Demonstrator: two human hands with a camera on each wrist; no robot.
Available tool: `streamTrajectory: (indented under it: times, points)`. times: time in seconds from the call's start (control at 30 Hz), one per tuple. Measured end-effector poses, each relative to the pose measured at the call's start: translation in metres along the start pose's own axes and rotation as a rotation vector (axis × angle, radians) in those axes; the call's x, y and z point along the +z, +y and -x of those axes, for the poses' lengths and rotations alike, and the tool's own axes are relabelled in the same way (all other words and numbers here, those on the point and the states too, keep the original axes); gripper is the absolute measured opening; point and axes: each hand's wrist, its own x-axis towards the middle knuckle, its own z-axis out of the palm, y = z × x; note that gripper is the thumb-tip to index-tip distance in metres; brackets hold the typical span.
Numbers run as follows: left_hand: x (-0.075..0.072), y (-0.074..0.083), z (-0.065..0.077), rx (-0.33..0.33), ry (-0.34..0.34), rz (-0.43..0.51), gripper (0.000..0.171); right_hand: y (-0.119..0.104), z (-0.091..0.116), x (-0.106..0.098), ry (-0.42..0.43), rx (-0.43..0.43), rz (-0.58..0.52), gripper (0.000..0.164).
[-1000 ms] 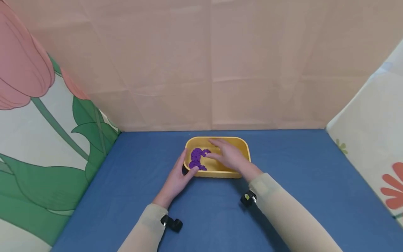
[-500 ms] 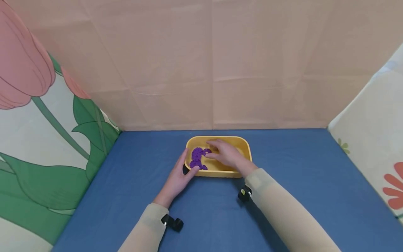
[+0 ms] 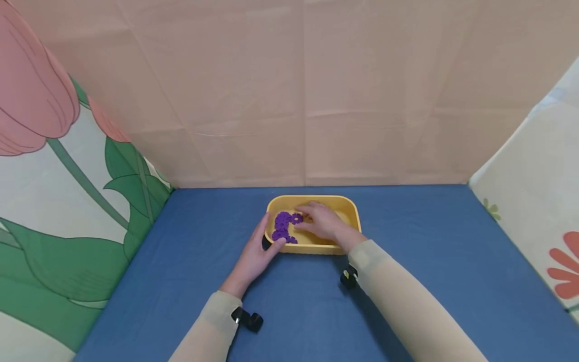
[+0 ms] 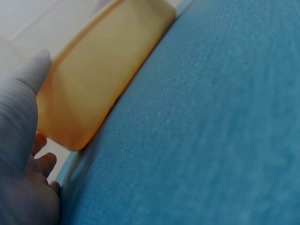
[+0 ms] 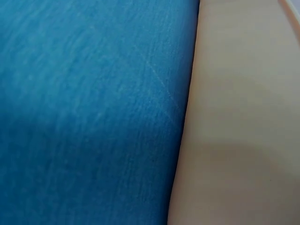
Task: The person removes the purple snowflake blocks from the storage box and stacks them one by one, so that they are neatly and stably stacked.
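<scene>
A yellow plastic tray [image 3: 312, 250] lies on the blue cloth, with several purple notched discs [image 3: 283, 220], flower-like in outline, gathered at its left end. My left hand [image 3: 251, 259] grips the tray's near left corner, thumb at the front rim and fingers along the left side. In the left wrist view that thumb [image 4: 29, 77] sits by the tray's wall. Over the tray's inside reaches my right hand [image 3: 324, 221], its thumb and fingers apart and right at one purple disc [image 3: 296, 218]. The right wrist view shows only the tray's outer wall [image 5: 239, 112] and cloth; the hand is out of it.
Blue cloth [image 3: 407, 241] spreads around the tray. Behind it rises a beige fabric backdrop [image 3: 303, 100]. A tulip-print panel [image 3: 90, 201] stands on the left and a white floral panel [image 3: 534, 176] on the right.
My right hand has moved slightly left within the tray, toward the purple discs, and its thumb and fingers have closed in a little. The left hand and the tray hold their place.
</scene>
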Motion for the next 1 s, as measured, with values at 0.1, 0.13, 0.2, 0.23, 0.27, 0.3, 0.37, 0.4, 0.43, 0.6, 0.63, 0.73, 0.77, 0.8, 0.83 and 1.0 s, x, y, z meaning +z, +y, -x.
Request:
streamTrajectory:
  times: [0.1, 0.13, 0.2, 0.23, 0.27, 0.3, 0.37, 0.4, 0.43, 0.6, 0.63, 0.73, 0.77, 0.8, 0.83, 1.0]
  points:
    - [0.0007, 0.0015, -0.0015, 0.001, 0.0, 0.006, 0.092, 0.0021, -0.0018, 0.0004, -0.002, 0.005, 0.025, 0.064]
    - [0.0008, 0.0021, -0.0018, 0.001, 0.0, 0.006, 0.092, 0.0026, -0.0021, 0.0003, -0.003, 0.007, 0.034, 0.063]
    - [0.0011, 0.0026, -0.0026, 0.004, -0.001, 0.007, 0.091, 0.0031, -0.0026, -0.0001, -0.008, 0.008, 0.059, 0.064]
    - [0.0012, 0.0029, -0.003, 0.007, -0.002, 0.007, 0.091, 0.0037, -0.0028, -0.0002, -0.008, 0.002, 0.073, 0.063]
    - [0.0015, 0.0028, -0.0035, 0.008, -0.003, 0.003, 0.091, 0.0042, -0.003, -0.0004, -0.01, -0.001, 0.084, 0.063]
    - [0.0019, 0.003, -0.004, 0.01, -0.003, 0.003, 0.091, 0.0046, -0.0029, -0.0008, -0.01, -0.006, 0.097, 0.062]
    - [0.0028, 0.0033, -0.005, 0.013, -0.003, 0.004, 0.091, 0.0049, -0.0027, -0.0019, -0.007, -0.02, 0.119, 0.061]
    - [0.0033, 0.0036, -0.0056, 0.013, -0.002, 0.002, 0.091, 0.0049, -0.0024, -0.0025, -0.005, -0.025, 0.126, 0.06]
    - [0.0037, 0.0038, -0.006, 0.017, -0.001, 0.007, 0.091, 0.005, -0.0022, -0.003, -0.003, -0.031, 0.131, 0.058]
    - [0.0048, 0.0053, -0.0073, 0.022, -0.002, 0.008, 0.092, 0.006, -0.0019, -0.0049, 0.001, -0.032, 0.143, 0.05]
    - [0.0049, 0.0056, -0.0074, 0.021, -0.003, 0.006, 0.092, 0.0064, -0.0021, -0.005, 0.002, -0.032, 0.143, 0.048]
    - [0.0049, 0.0058, -0.0079, 0.014, -0.004, 0.0, 0.092, 0.0084, -0.0038, -0.0045, 0.01, -0.039, 0.144, 0.043]
    - [0.0049, 0.0055, -0.0081, 0.011, -0.004, -0.001, 0.092, 0.0089, -0.0044, -0.0042, 0.013, -0.041, 0.143, 0.04]
    - [0.0048, 0.005, -0.0084, 0.01, -0.003, 0.002, 0.092, 0.0091, -0.0046, -0.0038, 0.016, -0.04, 0.14, 0.038]
    - [0.0049, 0.0047, -0.0087, 0.01, -0.002, 0.006, 0.092, 0.0091, -0.0042, -0.0038, 0.018, -0.038, 0.136, 0.037]
    - [0.0059, 0.0031, -0.0098, 0.009, 0.004, 0.008, 0.092, 0.0089, -0.0026, -0.0044, 0.016, -0.039, 0.128, 0.038]
